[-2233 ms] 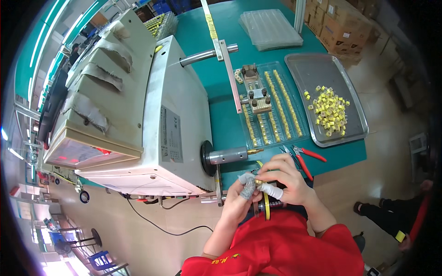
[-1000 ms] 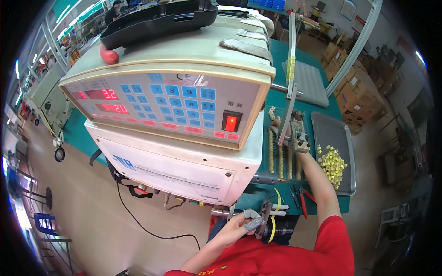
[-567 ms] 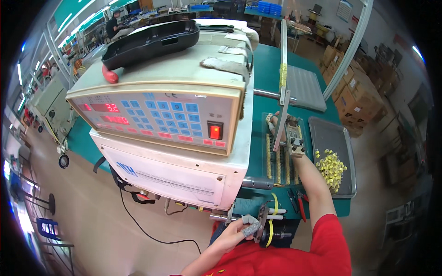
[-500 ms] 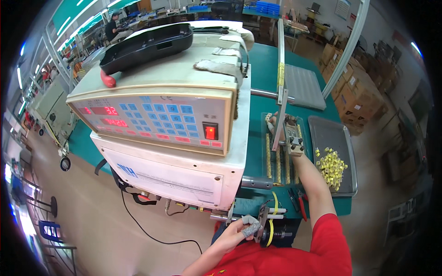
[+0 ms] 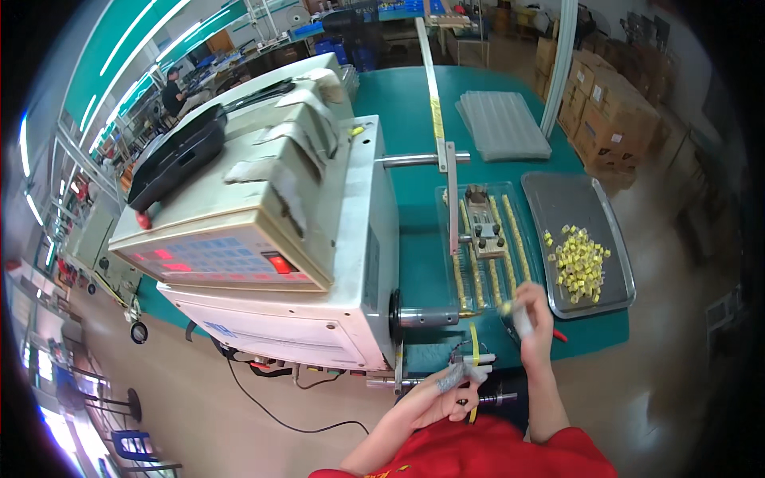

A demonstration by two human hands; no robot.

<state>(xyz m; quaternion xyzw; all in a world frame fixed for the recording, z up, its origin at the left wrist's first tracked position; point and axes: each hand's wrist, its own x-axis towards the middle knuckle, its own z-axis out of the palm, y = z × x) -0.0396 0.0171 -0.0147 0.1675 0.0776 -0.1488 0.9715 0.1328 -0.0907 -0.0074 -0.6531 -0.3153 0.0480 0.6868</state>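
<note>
Left hand (image 5: 437, 397) is at the lower spindle (image 5: 494, 396) on the front of the winding machine (image 5: 319, 263), taped fingertips pinched on a small part there; exact grip is too small to resolve. Right hand (image 5: 532, 317) is closed around a small yellow piece (image 5: 507, 307), just over the near end of the clear tray (image 5: 486, 247).

Looks like the load/unload step: one part at the spindle, one moving between tray and machine. Next move needs the yellow piece lined up square with the spindle or with a tray slot.

Containers: clear tray holds rows of yellowish parts plus a small metal fixture (image 5: 486, 235). Metal tray (image 5: 578, 239) to its right holds a loose heap of yellow bobbins (image 5: 578, 261). Stack of empty clear trays (image 5: 502, 123) farther back on the green bench (image 5: 398, 103).
</note>
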